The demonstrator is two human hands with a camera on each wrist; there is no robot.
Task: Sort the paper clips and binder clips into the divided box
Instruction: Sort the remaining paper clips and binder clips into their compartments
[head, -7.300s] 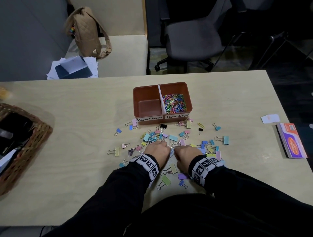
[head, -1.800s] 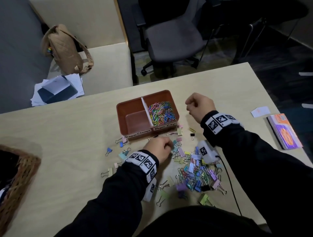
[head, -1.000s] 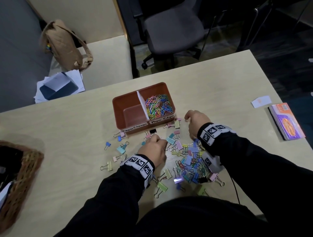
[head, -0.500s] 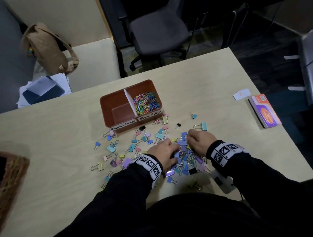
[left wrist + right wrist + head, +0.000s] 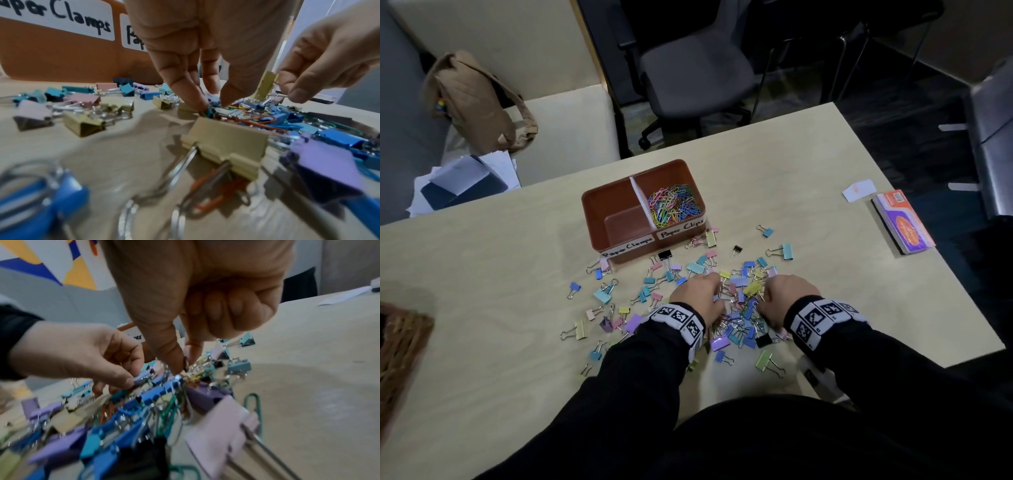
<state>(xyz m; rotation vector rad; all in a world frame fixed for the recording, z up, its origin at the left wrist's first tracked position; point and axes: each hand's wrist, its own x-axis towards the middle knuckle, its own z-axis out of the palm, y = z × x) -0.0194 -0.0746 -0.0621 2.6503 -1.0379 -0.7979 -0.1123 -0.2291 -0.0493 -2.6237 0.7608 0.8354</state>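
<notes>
- Where a pale wooden table (image 5: 791, 164) fills the head view, a person in black sleeves reaches both hands into a heap of coloured metal binder clips (image 5: 739, 308) mixed with coloured wire paper clips (image 5: 168, 404), close to the near edge.
- The left hand (image 5: 697, 296) points its fingers down into the heap; in the left wrist view its thumb and forefinger (image 5: 185, 91) come together on a small blue-grey binder clip (image 5: 141, 378).
- The right hand (image 5: 786, 296) sits just beside it, to the right. Its last three fingers are curled into the palm, while thumb and forefinger (image 5: 170, 356) meet at the top of the heap. What they pinch is too small and blurred to name.
- More binder clips lie scattered on the table to the left of the heap and beyond it.
- A brown plastic divided box (image 5: 599, 219) stands beyond the hands, near the table's middle. Its right compartment holds a tangle of coloured paper clips (image 5: 673, 209); no clips show in its left compartment. White labels on the front read "Paper Clamps" and "Paper Clips".
- An orange and purple packet (image 5: 904, 222) and a small white card (image 5: 859, 190) lie at the right edge.
- A wicker basket (image 5: 400, 346) is at the left edge.
- A grey office chair (image 5: 688, 72) stands beyond the table.
</notes>
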